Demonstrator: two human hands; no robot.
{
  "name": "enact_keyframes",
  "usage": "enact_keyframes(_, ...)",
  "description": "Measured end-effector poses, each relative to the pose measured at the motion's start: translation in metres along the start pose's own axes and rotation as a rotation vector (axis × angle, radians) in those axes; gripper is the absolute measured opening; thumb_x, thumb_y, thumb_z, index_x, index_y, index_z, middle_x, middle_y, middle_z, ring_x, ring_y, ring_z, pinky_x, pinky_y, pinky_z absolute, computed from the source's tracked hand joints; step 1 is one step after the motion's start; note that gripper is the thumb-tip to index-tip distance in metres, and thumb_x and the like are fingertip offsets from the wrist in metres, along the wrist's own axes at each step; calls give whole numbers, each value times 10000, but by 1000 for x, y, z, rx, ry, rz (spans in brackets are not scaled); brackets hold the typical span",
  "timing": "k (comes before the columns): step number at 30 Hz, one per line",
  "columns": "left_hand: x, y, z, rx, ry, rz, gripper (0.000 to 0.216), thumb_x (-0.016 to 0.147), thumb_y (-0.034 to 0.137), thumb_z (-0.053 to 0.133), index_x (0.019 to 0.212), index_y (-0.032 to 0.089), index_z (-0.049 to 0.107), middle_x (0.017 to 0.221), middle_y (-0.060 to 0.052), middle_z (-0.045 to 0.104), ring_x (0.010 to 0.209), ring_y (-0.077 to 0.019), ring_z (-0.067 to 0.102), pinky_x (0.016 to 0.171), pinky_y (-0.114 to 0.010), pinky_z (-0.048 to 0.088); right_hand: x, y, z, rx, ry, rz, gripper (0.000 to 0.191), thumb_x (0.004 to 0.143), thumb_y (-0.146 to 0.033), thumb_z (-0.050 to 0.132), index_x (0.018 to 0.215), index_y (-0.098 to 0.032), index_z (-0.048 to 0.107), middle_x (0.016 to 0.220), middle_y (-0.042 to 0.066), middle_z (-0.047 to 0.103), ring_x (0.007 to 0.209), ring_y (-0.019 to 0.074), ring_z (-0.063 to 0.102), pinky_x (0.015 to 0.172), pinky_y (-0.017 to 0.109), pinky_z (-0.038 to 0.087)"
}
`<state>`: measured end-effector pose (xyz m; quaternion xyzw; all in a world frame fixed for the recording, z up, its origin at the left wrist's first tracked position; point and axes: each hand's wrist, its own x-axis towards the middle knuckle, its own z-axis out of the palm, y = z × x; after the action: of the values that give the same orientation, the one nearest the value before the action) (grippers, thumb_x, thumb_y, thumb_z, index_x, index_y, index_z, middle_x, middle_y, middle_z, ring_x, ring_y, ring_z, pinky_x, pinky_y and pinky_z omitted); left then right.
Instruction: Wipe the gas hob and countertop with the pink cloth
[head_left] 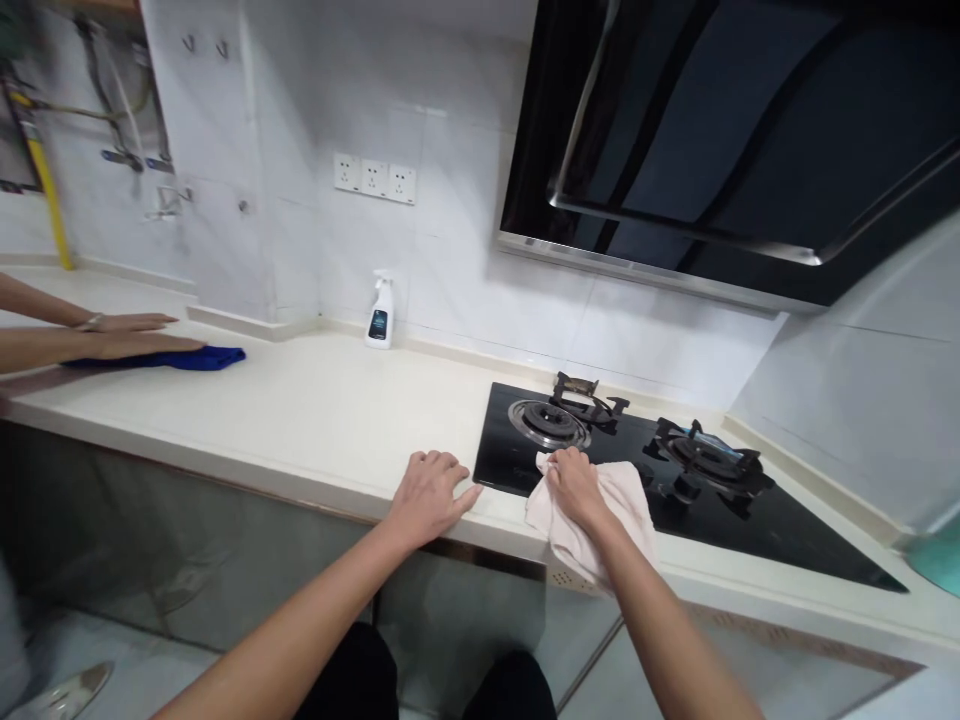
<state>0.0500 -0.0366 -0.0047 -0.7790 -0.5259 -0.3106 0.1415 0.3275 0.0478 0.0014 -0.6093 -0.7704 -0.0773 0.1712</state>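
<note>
My right hand [576, 488] grips a pale pink cloth [626, 505], pressed on the front edge of the black gas stove [499, 450]; part of the cloth hangs over the counter edge. My left hand [433, 493] rests on the cream countertop [322, 420] just left of the stove, its fingers spread and nothing in them. Behind the cloth is the left burner [551, 422], its pan support [592, 400] shifted off toward the back. The right burner [705, 458] has its support on it, with something blue behind.
A white spray bottle [380, 315] stands by the back wall beneath the sockets [373, 178]. At far left, another person's hands [146, 342] lie on the counter, one on a dark blue cloth [217, 358]. A black range hood [712, 130] hangs low above the stove.
</note>
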Motion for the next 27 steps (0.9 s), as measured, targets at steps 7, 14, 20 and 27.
enact_keyframes(7,-5,-3,7,-14,77,-27,295,1019,430,546,984,218,749,1022,-90,730,997,-276,624,965,-479,374,33,27,-19,4,-132,94,464,1048,-421,316,1313,-279,670,1350,97,624,1278,315,520,1093,509,334)
enact_keyframes(14,-4,-1,8,-21,62,-59,268,1050,344,490,1093,220,724,1129,-100,718,1080,-280,615,975,-478,394,-15,21,-15,-57,-229,306,763,988,-727,227,1607,-307,376,1698,114,265,1529,422,244,1152,711,212)
enact_keyframes(20,-3,0,9,-54,127,-157,292,1056,333,480,1248,222,669,1325,-117,655,1241,-284,570,1021,-471,419,9,-67,-13,55,-306,222,809,983,-741,242,1638,-272,314,1722,141,178,1553,473,139,1157,759,132)
enact_keyframes(27,-2,-5,11,-50,212,-311,320,1060,356,475,1301,232,644,1366,-131,636,1295,-291,549,1069,-485,420,-7,-134,-9,150,-247,-122,563,1025,-577,378,1529,-350,489,1701,52,285,1567,358,194,1209,669,133)
